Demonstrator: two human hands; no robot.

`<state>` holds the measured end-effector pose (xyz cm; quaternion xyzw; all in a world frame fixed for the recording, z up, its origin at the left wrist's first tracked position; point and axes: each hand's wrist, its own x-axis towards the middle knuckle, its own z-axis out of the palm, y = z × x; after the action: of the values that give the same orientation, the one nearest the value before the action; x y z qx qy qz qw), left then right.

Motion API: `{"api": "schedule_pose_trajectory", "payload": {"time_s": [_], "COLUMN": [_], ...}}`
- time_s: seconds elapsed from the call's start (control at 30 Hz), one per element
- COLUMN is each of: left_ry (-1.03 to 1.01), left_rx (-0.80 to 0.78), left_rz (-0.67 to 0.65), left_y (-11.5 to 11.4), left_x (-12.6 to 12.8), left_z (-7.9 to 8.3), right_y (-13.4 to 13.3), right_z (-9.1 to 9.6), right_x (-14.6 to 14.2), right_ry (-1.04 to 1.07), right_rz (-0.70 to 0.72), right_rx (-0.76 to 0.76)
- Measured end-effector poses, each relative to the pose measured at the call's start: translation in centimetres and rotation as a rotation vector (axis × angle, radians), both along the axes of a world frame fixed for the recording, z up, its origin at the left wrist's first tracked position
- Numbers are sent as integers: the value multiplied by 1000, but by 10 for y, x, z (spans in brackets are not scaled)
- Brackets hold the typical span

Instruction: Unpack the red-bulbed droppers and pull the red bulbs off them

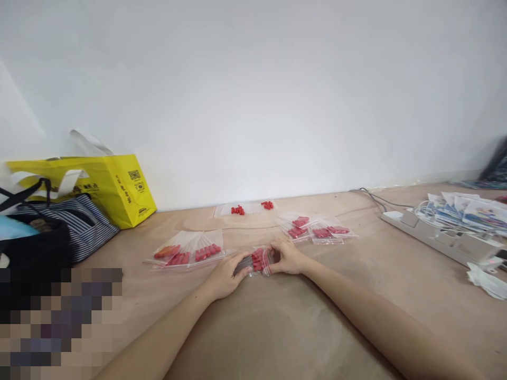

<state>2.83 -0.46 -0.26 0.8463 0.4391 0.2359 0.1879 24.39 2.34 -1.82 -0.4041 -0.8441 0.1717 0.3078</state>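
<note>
The left grip (226, 275) pinched one end of a clear bag (266, 264), and the right grip (289, 257) pinched the other. Red pieces (257, 258) inside sat between them. Farther back, more bags (210, 239) lay on the surface (297, 322), before a white wall (277, 105).

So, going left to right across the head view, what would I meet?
Yellow bag, left packets, left hand, packet between the hands, right hand, rightmost red packet, power strip.
</note>
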Motion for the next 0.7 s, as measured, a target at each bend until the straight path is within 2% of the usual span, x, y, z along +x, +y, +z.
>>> {"api": "schedule_pose_trajectory", "payload": {"time_s": [0.27,0.53,0.7], "left_ry": [54,26,38], "left_rx": [-16,7,20], "left_rz": [23,71,76], "left_y": [-3,-10,-15], "left_x": [-5,-11,-14], "left_z": [-1,-3,-3], "right_y": [1,0,-4], "right_z": [-3,1,3], "right_x": [3,7,2], "right_ry": [116,31,35], "right_rz": [18,85,130], "right_rx": [-117,93,-10]}}
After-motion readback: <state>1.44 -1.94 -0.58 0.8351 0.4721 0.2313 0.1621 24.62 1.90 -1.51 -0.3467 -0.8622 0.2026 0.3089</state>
